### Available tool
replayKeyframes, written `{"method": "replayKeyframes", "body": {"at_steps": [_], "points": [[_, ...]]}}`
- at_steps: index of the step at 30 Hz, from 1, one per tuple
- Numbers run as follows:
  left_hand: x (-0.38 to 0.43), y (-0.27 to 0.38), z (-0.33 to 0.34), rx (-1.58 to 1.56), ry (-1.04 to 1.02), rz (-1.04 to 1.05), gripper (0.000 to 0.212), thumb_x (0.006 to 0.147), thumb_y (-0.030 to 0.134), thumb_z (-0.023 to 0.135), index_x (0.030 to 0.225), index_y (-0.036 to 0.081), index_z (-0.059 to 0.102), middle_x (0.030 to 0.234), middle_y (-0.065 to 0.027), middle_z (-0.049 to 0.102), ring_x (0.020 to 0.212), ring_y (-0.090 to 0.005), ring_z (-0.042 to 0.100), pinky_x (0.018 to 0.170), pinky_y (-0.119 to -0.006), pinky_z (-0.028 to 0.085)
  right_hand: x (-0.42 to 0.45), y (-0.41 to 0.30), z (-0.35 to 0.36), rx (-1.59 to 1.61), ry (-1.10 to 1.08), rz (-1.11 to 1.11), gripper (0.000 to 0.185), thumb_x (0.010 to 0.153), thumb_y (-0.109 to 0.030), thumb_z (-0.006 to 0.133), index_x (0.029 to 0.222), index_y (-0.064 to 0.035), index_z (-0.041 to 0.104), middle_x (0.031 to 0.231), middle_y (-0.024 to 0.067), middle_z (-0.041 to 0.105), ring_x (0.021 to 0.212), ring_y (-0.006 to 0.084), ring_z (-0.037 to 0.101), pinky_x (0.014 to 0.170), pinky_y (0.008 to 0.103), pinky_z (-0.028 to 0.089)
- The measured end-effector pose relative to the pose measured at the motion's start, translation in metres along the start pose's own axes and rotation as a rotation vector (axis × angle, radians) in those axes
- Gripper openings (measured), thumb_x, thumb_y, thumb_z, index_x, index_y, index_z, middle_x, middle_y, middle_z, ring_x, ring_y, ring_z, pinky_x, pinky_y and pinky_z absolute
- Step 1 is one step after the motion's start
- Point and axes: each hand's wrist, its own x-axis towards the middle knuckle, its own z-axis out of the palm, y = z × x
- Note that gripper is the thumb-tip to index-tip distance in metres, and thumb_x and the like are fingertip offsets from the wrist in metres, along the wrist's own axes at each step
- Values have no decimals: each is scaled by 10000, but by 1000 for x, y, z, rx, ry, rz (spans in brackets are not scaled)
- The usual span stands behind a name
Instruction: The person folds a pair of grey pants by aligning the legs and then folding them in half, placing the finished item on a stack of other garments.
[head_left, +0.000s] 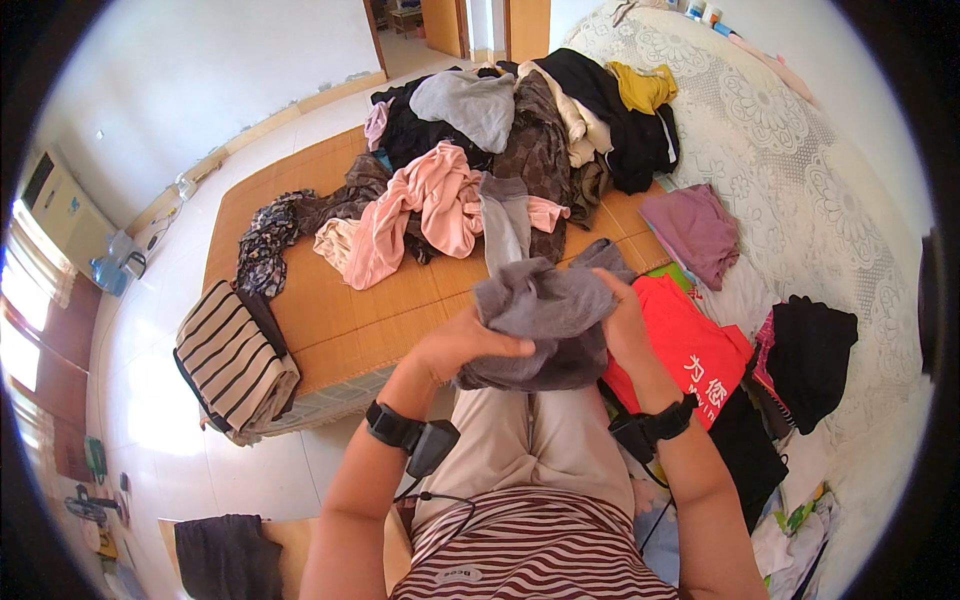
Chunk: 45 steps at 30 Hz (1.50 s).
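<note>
Bunched grey fabric (547, 300), apparently a garment, hangs between my two hands above my lap. My left hand (472, 341) grips its left side, thumb lying across the front. On the other side my right hand (621, 311) holds the cloth near its upper right edge. A part of the fabric sags below, over my beige trousers (525, 439). Just beyond it, a lighter grey garment piece (506, 214) lies against a crumpled pink garment (442, 202) on the woven mat (352, 330).
A heap including black clothing (420, 124) and a grey cloth (469, 105) covers the mat's far end. Striped folded clothing (236, 352) sits at the left corner. To my right are a red garment (682, 337), mauve clothing (697, 229) and black folded clothing (814, 360) on a lace-patterned cover (825, 202).
</note>
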Motion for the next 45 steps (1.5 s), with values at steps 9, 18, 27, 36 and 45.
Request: {"method": "replayKeyframes", "body": {"at_steps": [9, 18, 27, 36, 45], "points": [[3, -1, -17, -724, 335, -65, 270, 888, 67, 446, 1120, -30, 548, 1098, -130, 618, 1061, -246, 585, 971, -387, 443, -10, -22, -9, -269, -354, 62, 428, 717, -168, 745, 1099, -25, 614, 980, 40, 647, 925, 146, 586, 844, 288, 442], [2, -13, -6, 306, 97, -198, 496, 733, 103, 694, 1192, -22, 551, 1097, -55, 615, 955, -140, 559, 880, -270, 427, 6, 0, -26, 367, -141, 169, 291, 851, -58, 526, 1118, 39, 591, 1049, 73, 643, 942, 154, 600, 848, 275, 457], [11, -4, -6, -781, 190, -189, 377, 845, 48, 528, 1209, -47, 501, 1151, -143, 604, 1014, -228, 610, 915, -344, 479, -16, -7, -5, -82, -402, 387, 564, 708, -140, 764, 1208, 18, 556, 1150, 86, 619, 1002, 150, 574, 886, 284, 435], [20, -26, -5, 539, 319, 52, 237, 828, 82, 607, 1041, -17, 635, 965, -49, 665, 858, -116, 579, 787, -264, 468, -7, 7, -16, 661, -137, 377, 277, 874, -159, 564, 1100, -3, 607, 1090, 72, 644, 982, 177, 603, 883, 303, 455], [7, -40, 4, 74, 94, 70, 374, 827, 156, 652, 1150, -10, 563, 1061, -80, 642, 889, -187, 621, 792, -319, 494, -11, 25, -13, -213, -44, 50, 303, 802, -110, 672, 1078, 3, 623, 1004, 31, 673, 878, 169, 626, 816, 319, 476]]}}
